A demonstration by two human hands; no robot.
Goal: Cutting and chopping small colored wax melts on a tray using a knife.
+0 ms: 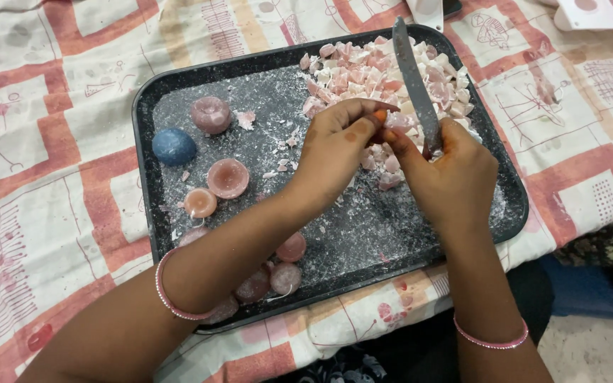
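A small pink wax chunk [397,120], right of frame centre above the dark rectangular metal tray [147,135], sits pinched in my left hand [338,145] so my right hand [452,174], gripping the steel-bladed knife [413,81], can slice it.

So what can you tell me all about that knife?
The knife has a long, narrow, grey metal blade, dusted with pale crumbs. It points up and away over the pile of pink and white chunks in the dark tray. Its handle is hidden inside the right hand, which grips it. The left hand holds a small pink piece against the lower blade.
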